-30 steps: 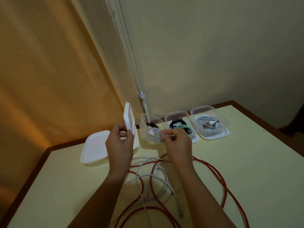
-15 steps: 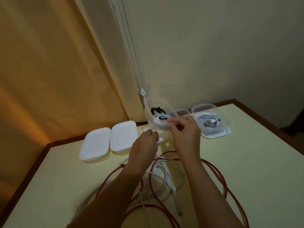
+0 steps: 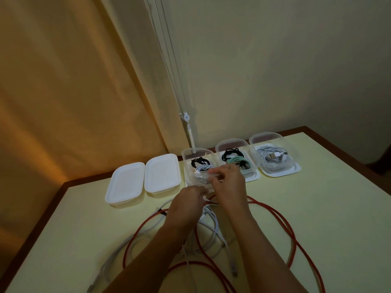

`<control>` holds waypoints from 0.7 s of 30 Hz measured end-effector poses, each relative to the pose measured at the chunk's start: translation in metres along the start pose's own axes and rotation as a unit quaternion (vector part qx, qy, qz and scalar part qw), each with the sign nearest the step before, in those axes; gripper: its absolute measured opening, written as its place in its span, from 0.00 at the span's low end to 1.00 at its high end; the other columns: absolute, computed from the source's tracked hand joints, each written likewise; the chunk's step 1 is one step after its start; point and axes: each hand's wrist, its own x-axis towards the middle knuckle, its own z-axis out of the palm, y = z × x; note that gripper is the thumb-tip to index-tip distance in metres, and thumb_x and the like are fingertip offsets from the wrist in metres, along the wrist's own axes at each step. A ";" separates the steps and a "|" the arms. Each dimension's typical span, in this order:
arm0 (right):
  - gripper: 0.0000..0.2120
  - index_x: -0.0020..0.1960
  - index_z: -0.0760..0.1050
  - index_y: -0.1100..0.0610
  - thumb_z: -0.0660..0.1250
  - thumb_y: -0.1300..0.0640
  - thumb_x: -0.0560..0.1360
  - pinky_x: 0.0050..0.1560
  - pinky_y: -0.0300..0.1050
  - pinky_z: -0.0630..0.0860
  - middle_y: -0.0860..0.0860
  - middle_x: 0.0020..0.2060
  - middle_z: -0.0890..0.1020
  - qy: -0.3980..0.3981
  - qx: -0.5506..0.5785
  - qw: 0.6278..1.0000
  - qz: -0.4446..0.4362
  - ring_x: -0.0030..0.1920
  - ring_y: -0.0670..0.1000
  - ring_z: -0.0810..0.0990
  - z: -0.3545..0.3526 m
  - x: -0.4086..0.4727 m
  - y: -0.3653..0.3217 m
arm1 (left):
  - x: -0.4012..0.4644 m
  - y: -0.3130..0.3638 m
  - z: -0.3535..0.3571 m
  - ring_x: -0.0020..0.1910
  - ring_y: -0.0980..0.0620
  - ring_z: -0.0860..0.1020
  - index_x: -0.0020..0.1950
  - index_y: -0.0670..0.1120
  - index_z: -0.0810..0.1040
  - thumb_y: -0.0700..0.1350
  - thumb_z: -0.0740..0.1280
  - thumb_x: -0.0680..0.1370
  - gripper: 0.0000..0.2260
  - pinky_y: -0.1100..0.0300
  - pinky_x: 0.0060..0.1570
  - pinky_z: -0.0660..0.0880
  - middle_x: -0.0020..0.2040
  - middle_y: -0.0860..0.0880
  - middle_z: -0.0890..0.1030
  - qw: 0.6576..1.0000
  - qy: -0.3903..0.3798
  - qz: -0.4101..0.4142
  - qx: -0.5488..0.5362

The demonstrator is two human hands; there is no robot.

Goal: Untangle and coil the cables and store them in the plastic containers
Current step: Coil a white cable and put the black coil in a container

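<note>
Two bare hands meet just below the middle of the frame: the right hand (image 3: 229, 187) reaches over the near rim of an open clear container (image 3: 197, 163), its fingers (image 3: 214, 172) blurred but curled round a white coiled cable (image 3: 203, 172) lying inside beside a small black cable (image 3: 197, 161); the left hand (image 3: 187, 203) sits just beside it at the container's near edge, fingers bent, though whether they hold anything cannot be told. Three clear plastic containers stand open in a row along the far edge of the desk (image 3: 317, 218), each set on its white lid: the middle one (image 3: 232, 149) holds a black coil and a mint-green coil (image 3: 238, 160), the right one (image 3: 273, 157) a pale grey-white cable with a plug showing. Left of the row sit two closed containers with smooth white rounded-rectangle lids (image 3: 127, 182), touching side by side. Under the forearms lies a loose tangle: a long red cable (image 3: 283, 220) looping widely, and thinner white cables (image 3: 213, 223) through it. The desk is pale yellow with a dark brown edge, pushed into a corner of cream wall on the right and an orange-lit wall on the left; a thin white cord (image 3: 169, 66) with a small clip runs down the corner.
</note>
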 end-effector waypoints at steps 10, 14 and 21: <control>0.09 0.55 0.79 0.59 0.65 0.68 0.78 0.44 0.21 0.68 0.46 0.53 0.71 -0.052 -0.030 0.998 0.021 0.46 0.37 0.73 0.015 -0.007 0.007 | -0.015 -0.032 -0.042 0.54 0.55 0.75 0.57 0.52 0.81 0.42 0.64 0.80 0.10 0.58 0.56 0.74 0.56 0.53 0.81 0.983 0.177 -0.054 0.024; 0.10 0.58 0.79 0.59 0.65 0.67 0.79 0.45 0.19 0.68 0.45 0.53 0.71 -0.049 -0.030 0.998 0.016 0.47 0.36 0.74 0.016 -0.006 0.007 | -0.008 -0.048 -0.042 0.62 0.52 0.73 0.67 0.52 0.76 0.46 0.64 0.80 0.15 0.57 0.62 0.69 0.66 0.52 0.76 0.986 0.118 -0.064 0.100; 0.11 0.58 0.82 0.55 0.65 0.63 0.80 0.52 0.30 0.72 0.46 0.56 0.74 -0.033 -0.064 0.997 -0.013 0.50 0.42 0.75 0.012 -0.010 -0.004 | -0.004 -0.056 -0.040 0.59 0.53 0.75 0.63 0.52 0.78 0.49 0.66 0.80 0.12 0.59 0.60 0.70 0.63 0.52 0.77 0.985 0.109 -0.054 0.126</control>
